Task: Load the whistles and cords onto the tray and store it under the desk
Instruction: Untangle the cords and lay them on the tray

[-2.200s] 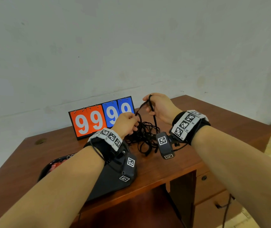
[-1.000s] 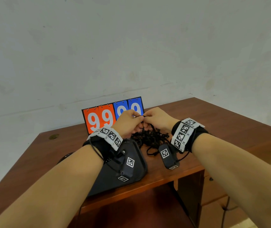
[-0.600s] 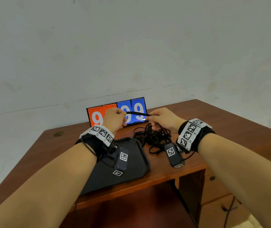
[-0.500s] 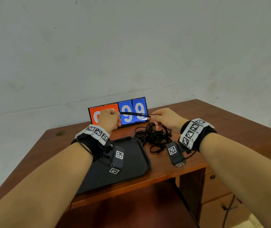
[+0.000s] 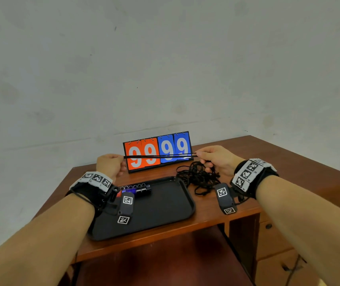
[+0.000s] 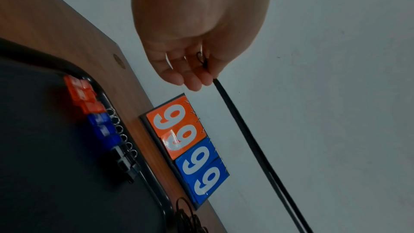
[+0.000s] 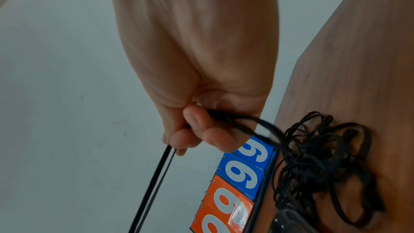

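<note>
The black tray (image 5: pixel 165 211) lay on the desk (image 5: pixel 216 211), whistles (image 5: pixel 136 189) along its far rim. I judged the doubled cord (image 5: pixel 158 156) light, limp, tangle-prone, best held at its ends: my left hand (image 5: pixel 109 165) and right hand (image 5: pixel 216 159) pinched it taut above the tangled cords (image 5: pixel 198 178). Whistle count unclear.

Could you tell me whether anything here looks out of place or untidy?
The heap of black cords lies tangled on the desk, beside the tray rather than on it. The whistles sit neatly in a row.
</note>
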Demonstrator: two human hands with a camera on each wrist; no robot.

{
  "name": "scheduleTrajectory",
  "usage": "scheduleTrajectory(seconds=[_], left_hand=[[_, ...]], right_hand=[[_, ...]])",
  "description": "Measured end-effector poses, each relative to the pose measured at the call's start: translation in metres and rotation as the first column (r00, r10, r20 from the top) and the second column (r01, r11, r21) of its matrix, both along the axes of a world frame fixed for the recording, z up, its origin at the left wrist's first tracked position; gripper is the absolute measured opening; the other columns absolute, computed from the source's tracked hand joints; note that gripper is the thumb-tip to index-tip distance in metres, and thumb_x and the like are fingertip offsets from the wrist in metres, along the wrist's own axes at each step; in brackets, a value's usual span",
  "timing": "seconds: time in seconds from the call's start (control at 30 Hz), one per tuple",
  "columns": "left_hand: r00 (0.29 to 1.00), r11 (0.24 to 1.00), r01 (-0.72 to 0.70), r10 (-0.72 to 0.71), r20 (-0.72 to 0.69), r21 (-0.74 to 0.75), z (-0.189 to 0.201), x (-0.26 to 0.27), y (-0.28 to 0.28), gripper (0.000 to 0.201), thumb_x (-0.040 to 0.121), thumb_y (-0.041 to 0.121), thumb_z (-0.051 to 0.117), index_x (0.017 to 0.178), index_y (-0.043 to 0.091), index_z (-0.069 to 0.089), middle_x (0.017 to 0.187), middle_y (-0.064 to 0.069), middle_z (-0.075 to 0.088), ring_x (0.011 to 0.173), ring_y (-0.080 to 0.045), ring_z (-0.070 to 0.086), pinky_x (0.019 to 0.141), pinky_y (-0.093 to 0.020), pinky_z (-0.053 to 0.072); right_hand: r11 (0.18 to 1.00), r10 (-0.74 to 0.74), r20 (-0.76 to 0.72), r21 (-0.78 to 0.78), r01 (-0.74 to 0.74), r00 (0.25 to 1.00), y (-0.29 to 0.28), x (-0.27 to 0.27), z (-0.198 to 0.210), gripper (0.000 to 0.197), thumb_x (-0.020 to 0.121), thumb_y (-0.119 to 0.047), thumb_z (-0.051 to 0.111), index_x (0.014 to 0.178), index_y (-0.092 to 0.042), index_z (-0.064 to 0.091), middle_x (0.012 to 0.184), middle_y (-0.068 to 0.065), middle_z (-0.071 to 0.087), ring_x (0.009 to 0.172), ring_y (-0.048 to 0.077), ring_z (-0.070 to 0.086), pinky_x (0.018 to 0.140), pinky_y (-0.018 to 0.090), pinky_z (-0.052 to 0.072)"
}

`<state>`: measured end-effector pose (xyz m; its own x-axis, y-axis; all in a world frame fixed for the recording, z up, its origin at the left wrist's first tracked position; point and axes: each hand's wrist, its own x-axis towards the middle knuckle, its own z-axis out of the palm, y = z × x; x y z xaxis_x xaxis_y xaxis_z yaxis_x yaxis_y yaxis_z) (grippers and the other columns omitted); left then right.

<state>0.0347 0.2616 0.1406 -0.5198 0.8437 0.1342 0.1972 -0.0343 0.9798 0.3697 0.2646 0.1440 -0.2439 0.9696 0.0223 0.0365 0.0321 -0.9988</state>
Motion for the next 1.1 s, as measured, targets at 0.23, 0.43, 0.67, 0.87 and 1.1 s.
scheduleTrajectory(seconds=[0.23, 0.43, 0.67, 0.87, 1.1], left_hand=[[0.994, 0.997, -0.071, 0.072, 0.087, -0.013, -0.013, -0.050, -0.028, 0.004, 0.095, 0.010, 0.058, 0.093, 0.010, 0.061, 0.072, -0.007, 0.061, 0.058, -0.016, 0.057, 0.049, -0.026, 0.044], [0.992, 0.995, -0.100, 0.101, 0.074, -0.011, -0.026, -0.083, -0.055, 0.009, 0.094, 0.009, 0.060, 0.086, 0.011, 0.063, 0.070, -0.006, 0.060, 0.055, -0.015, 0.055, 0.041, -0.021, 0.042], [0.987, 0.988, -0.145, 0.148, 0.057, -0.053, -0.049, -0.116, -0.078, 0.004, 0.091, 0.006, 0.063, 0.092, 0.008, 0.066, 0.068, -0.009, 0.060, 0.054, -0.017, 0.056, 0.034, -0.018, 0.041], [0.991, 0.988, -0.123, 0.127, 0.043, -0.091, -0.067, -0.123, -0.084, 0.004, 0.092, 0.004, 0.062, 0.094, 0.004, 0.065, 0.068, -0.010, 0.058, 0.053, -0.016, 0.054, 0.033, -0.015, 0.039], [0.993, 0.980, -0.119, 0.117, -0.023, -0.157, -0.088, -0.130, -0.080, 0.004, 0.090, 0.004, 0.063, 0.087, 0.006, 0.065, 0.067, -0.011, 0.060, 0.053, -0.018, 0.055, 0.040, -0.021, 0.043]], right_hand=[[0.997, -0.045, -0.004, -0.065, 0.044, 0.999, -0.007, -0.009, -0.012, 0.017, 0.097, -0.011, 0.058, 0.109, -0.004, 0.067, 0.066, 0.002, 0.056, 0.050, 0.009, 0.040, 0.053, 0.025, 0.043], [0.996, -0.037, 0.047, -0.076, 0.041, 0.998, -0.015, -0.027, -0.022, 0.017, 0.094, -0.010, 0.062, 0.107, -0.002, 0.068, 0.069, 0.004, 0.062, 0.055, 0.011, 0.048, 0.056, 0.026, 0.049], [0.990, -0.083, 0.107, -0.108, 0.094, 0.991, -0.017, -0.035, -0.042, 0.014, 0.095, -0.011, 0.062, 0.103, -0.006, 0.071, 0.075, 0.005, 0.069, 0.055, 0.010, 0.054, 0.061, 0.026, 0.054], [0.987, -0.080, 0.159, -0.127, 0.101, 0.984, -0.014, -0.045, -0.058, 0.016, 0.098, -0.011, 0.054, 0.106, -0.008, 0.068, 0.081, 0.007, 0.072, 0.055, 0.012, 0.057, 0.063, 0.028, 0.055], [0.988, -0.105, 0.251, -0.081, 0.129, 0.962, -0.001, -0.048, -0.074, 0.009, 0.097, -0.011, 0.057, 0.101, -0.008, 0.063, 0.089, 0.012, 0.075, 0.053, 0.013, 0.057, 0.064, 0.032, 0.056]])
